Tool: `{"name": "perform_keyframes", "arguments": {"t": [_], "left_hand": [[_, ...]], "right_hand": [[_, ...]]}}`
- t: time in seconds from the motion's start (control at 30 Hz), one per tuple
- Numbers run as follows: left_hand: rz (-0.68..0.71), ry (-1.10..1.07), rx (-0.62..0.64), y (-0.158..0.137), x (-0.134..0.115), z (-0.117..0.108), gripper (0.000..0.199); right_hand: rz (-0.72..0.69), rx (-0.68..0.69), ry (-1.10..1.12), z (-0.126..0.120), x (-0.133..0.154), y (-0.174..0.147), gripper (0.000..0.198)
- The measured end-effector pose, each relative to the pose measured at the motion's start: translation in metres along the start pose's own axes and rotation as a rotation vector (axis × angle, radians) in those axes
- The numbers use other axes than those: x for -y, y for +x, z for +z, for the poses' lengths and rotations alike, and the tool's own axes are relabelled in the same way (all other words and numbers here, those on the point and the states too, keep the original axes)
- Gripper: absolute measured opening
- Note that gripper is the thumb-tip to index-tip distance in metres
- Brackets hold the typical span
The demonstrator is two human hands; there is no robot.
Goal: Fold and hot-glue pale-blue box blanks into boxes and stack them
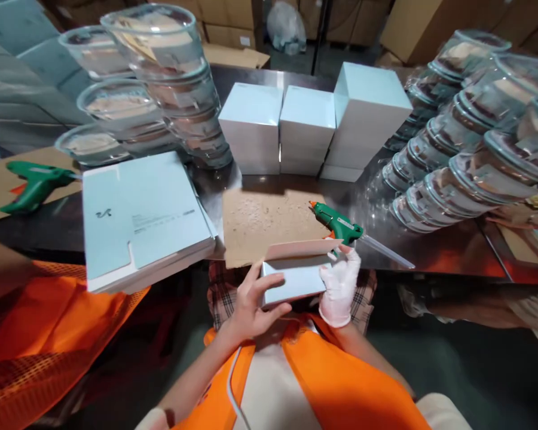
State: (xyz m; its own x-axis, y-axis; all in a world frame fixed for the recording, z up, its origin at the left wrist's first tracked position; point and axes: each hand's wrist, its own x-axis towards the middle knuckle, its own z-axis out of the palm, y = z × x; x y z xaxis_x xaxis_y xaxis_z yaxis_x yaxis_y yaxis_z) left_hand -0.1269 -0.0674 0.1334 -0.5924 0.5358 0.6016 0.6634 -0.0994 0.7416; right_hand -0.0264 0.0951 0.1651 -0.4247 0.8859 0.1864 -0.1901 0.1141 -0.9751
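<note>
Held low over my lap, just off the table's front edge, is a small light-blue cardboard box (293, 285) with one flap raised. Bare fingers of my left hand (255, 298) wrap its left end. My right hand (341, 285), in a white glove, grips the right end near the flap. Just beyond it, a green glue gun (339, 224) with an orange nozzle lies on the table, a clear glue stick poking out of its back. The nozzle rests over a glue-specked cardboard sheet (269, 221). The inside of the box is mostly hidden.
A stack of flat light-blue box blanks (143, 209) lies at left, beside another green glue gun (36, 185). Folded boxes (307, 128) stand in piles at the back. Clear round tubs tower at left (179, 77) and right (466, 155). People in orange sit on both sides.
</note>
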Motion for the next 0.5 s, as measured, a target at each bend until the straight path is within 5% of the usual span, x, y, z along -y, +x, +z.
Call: {"name": "perform_keyframes", "arguments": {"t": [0.07, 0.27, 0.37, 0.5], "left_hand": [[0.037, 0.025, 0.06, 0.003, 0.004, -0.015, 0.038], [0.007, 0.177, -0.086, -0.004, 0.026, -0.033, 0.03], [-0.022, 0.138, -0.086, -0.005, 0.033, -0.023, 0.03], [-0.123, 0.052, -0.182, -0.001, 0.034, -0.008, 0.033]], "right_hand": [[0.058, 0.093, -0.157, -0.018, 0.006, 0.01, 0.049], [0.315, 0.101, -1.048, -0.059, 0.022, 0.082, 0.04], [0.491, 0.087, -0.856, -0.058, 0.013, 0.106, 0.032], [0.46, 0.054, -0.459, -0.059, -0.001, 0.108, 0.023]]}}
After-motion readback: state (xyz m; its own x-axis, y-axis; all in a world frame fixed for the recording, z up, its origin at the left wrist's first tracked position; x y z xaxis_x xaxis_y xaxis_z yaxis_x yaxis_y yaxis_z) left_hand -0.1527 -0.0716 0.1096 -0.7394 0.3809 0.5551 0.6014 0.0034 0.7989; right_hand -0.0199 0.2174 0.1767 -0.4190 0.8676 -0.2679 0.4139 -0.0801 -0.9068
